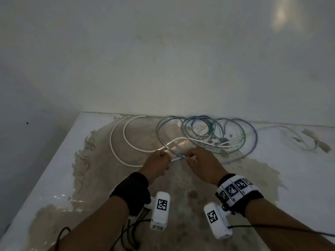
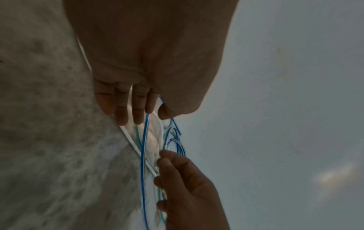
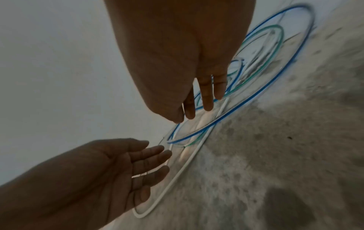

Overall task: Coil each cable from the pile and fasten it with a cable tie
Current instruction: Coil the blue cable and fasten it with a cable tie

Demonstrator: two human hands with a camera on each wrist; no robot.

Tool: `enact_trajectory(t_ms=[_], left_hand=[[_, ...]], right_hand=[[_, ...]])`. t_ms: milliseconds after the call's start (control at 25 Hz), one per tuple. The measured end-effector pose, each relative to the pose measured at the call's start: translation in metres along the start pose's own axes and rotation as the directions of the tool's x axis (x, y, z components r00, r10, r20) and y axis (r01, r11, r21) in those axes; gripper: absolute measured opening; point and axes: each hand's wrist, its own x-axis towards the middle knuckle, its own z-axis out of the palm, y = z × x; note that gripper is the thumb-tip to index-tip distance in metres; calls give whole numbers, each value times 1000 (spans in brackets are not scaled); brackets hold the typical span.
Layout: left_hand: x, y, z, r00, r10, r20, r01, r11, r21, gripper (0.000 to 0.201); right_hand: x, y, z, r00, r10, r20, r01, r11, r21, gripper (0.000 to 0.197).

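Worktop: white surface, middle worn to bare brown, set against a pale wall on the far side.

Cable pile: far centre of the worktop, near the wall. Loose overlapping loops, blue and green ones tangled together. None coiled tight, no tie visible on any; task looks near its start.

White cable: thicker, sweeps in two open arcs to the left of the pile, then runs right under the blue loops. Probably the one being freed first, since it lies partly clear of the tangle.

Thin pale lead: trails off far right, apart from the pile.

Left hand: at the near edge of the pile. Head view suggests fingers curled over the white cable; right wrist view shows them fairly straight. Cannot tell if it grips.

Right hand: just beside the left, fingers reaching down to the cables where blue crosses white. Hold not clear either.

Both hands sit at the crossing, likely to separate one strand.
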Motion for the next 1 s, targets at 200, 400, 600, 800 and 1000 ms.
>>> enact_trajectory(t_ms=[200,400,600,800,1000], left_hand=[[44,-22,11,993,115,7,-115,993,-42,15],[62,-40,19,973,204,-106,-218,965,-143,22],[63,-35,12,946,265,-187,-293,946,-138,28],[46,-33,2,943,294,-158,-333,809,-484,21],[-15,-64,0,845,516,-141,-496,655,-571,28]], right_hand=[[27,17,29,987,-161,-25,155,976,-154,19],[34,27,45,967,-232,-102,210,959,-191,23],[19,18,51,910,-357,-211,304,920,-246,20],[-25,1,64,837,-481,-261,381,854,-355,20],[-88,-15,84,837,-498,-228,443,860,-255,21]])
